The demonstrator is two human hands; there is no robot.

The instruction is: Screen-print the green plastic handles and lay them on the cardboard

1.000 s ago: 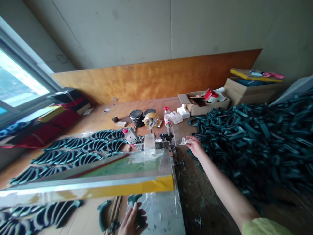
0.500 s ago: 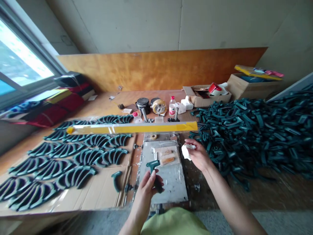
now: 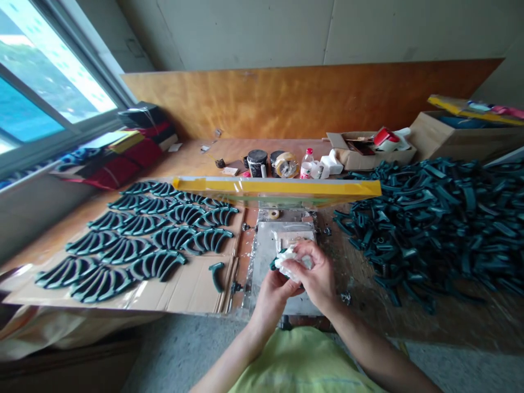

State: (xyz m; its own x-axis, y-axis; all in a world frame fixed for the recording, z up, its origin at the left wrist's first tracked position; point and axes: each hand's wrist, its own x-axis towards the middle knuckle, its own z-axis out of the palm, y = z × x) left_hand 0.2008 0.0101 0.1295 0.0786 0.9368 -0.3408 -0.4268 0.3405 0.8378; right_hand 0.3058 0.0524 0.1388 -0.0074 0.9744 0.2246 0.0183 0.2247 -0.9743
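Observation:
My left hand [image 3: 276,290] grips a dark green plastic handle piece [image 3: 273,265], most of which is hidden by the hands and the tissue. My right hand [image 3: 316,273] presses a crumpled white tissue [image 3: 291,261] against that piece. Both hands are above a plastic-covered metal plate [image 3: 266,256] on the bench. Just left of them, a single green piece [image 3: 216,275] lies on the cardboard sheet [image 3: 196,295]. Many more stand in curved rows [image 3: 151,234] on that sheet.
A raised screen frame edged in yellow tape [image 3: 276,187] spans the bench beyond the plate. A large heap of green pieces [image 3: 429,229] lies to the right. Further back are an ink tin [image 3: 257,162], a tape roll [image 3: 285,165], a plastic bottle [image 3: 306,165] and cardboard boxes [image 3: 370,150].
My hands have come together over the plate. The tissue in my right hand now presses on the green piece held in my left. The view has tilted slightly.

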